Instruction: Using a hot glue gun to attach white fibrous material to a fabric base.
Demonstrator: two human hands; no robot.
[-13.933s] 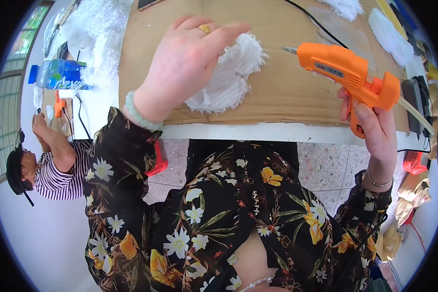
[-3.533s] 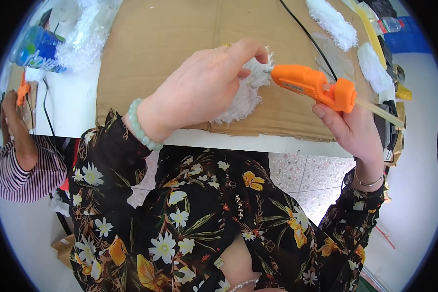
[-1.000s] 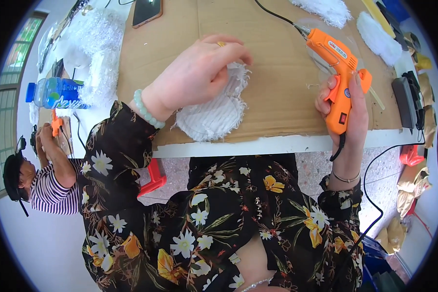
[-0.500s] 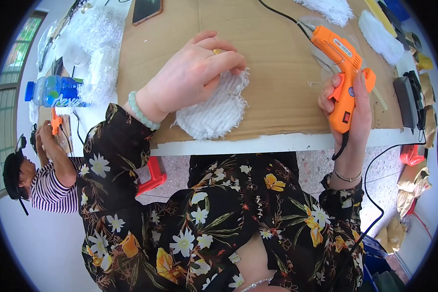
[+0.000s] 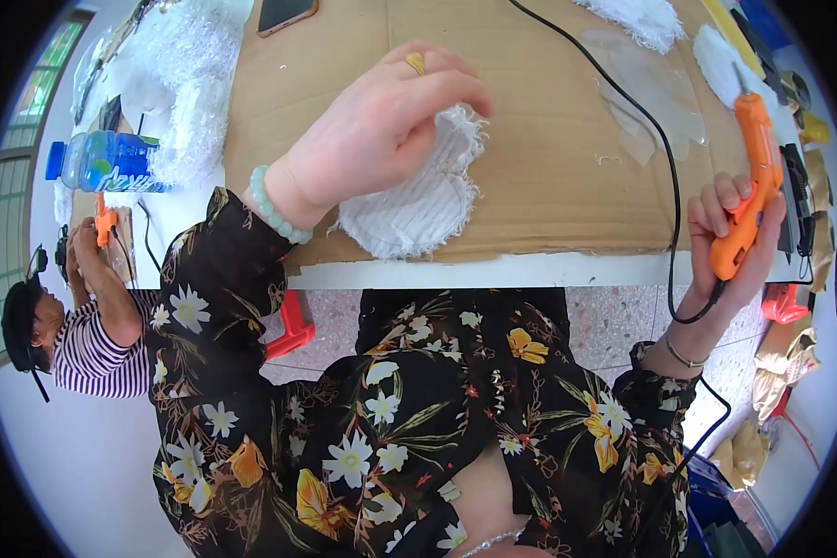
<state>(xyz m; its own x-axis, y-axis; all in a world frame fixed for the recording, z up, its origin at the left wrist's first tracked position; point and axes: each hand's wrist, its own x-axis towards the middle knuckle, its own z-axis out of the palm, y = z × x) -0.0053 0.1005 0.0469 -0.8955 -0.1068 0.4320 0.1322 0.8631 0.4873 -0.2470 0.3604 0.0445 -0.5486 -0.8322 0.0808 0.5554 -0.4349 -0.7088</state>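
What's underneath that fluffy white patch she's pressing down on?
The white fuzzy patch lies on a brown cardboard sheet that covers the white table. The left hand presses on its upper part. Whether anything lies between patch and cardboard cannot be seen.

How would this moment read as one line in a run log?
left hand: pressing white fuzzy fabric piece onto cardboard sheet | right hand: gripping orange glue gun, nozzle raised off the sheet
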